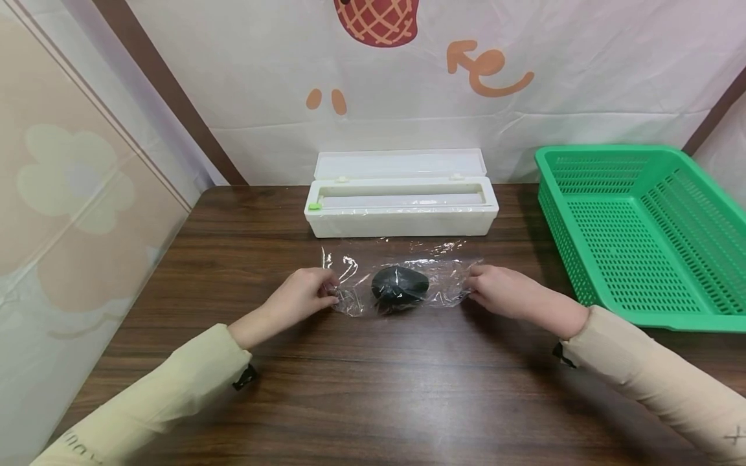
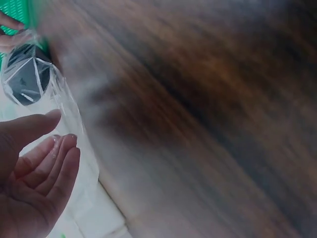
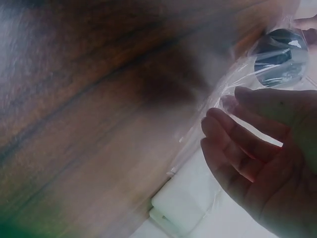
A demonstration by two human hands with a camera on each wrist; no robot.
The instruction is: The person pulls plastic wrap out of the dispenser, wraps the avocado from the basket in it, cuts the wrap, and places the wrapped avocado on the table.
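Observation:
A dark, avocado-shaped object, likely an avocado (image 1: 399,285), lies on the table under a sheet of clear cling film (image 1: 350,275). The film is creased over it and spreads out to both sides. At the film's left end, my left hand (image 1: 304,292) pinches the edge between thumb and fingers. My right hand (image 1: 502,289) pinches the opposite end. Both wrist views show the film running from the fingers to the dark rounded object (image 2: 28,79); in the right wrist view my right hand (image 3: 267,144) has its thumb close to the index finger.
Behind the film stands a white cling film dispenser (image 1: 402,223) with its lid raised and a green slider at its left. A green plastic basket (image 1: 588,259) sits on the right of the brown wooden table (image 1: 384,388). A printed cloth (image 1: 262,77) hangs behind.

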